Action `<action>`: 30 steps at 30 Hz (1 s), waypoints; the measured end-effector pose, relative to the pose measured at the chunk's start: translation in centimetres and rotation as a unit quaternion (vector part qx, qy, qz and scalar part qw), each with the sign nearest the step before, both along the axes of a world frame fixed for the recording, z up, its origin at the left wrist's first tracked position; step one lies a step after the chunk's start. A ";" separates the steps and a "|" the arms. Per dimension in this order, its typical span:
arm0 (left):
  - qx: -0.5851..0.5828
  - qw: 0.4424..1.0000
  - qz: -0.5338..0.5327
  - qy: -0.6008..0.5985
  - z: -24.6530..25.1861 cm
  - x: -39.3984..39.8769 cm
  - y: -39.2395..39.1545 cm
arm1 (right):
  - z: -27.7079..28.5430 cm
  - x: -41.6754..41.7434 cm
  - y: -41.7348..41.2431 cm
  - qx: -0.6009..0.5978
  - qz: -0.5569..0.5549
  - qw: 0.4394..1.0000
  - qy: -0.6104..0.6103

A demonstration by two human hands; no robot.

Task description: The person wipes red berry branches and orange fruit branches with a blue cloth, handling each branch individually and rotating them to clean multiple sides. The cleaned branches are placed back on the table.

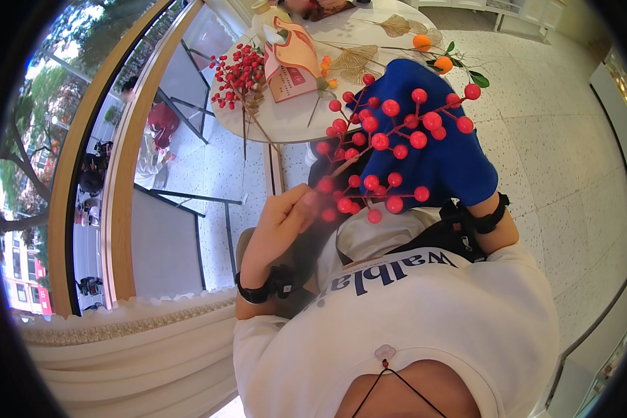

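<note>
My left hand (288,213) is closed around the stem of an artificial red berry branch (380,141), in front of my lap. The branch spreads to the right in several sprigs of glossy round berries. Behind and beneath the sprigs hangs a blue cloth (462,167), draped over my right hand. Only my right forearm (494,222) shows where it enters the cloth; the fingers are hidden. Berries overlap the cloth in the picture, and I cannot tell whether the cloth touches them.
On the white oval table (292,125) lie a red berry bunch (237,76), a pink printed paper package (292,68), gold ginkgo-leaf stems (355,57) and an artificial orange-fruit branch (443,65). A cream vase (261,14) stands farther back. A wood-framed window (123,224) is at left.
</note>
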State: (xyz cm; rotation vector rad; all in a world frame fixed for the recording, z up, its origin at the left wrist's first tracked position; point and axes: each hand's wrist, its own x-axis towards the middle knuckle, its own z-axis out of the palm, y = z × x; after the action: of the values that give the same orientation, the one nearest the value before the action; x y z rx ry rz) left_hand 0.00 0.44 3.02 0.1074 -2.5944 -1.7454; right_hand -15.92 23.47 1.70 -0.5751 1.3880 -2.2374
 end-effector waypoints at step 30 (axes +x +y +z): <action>0.035 0.998 0.001 -0.056 0.4 0.0 -1.8 | -4.7 -5.9 0.8 0.176 -0.167 0.864 0.442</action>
State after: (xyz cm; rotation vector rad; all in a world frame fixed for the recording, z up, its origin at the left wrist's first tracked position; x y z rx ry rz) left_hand -0.04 -1.37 3.42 0.2142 -2.6071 -1.8820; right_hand -21.86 24.23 -3.05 -1.4218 2.4298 -1.9067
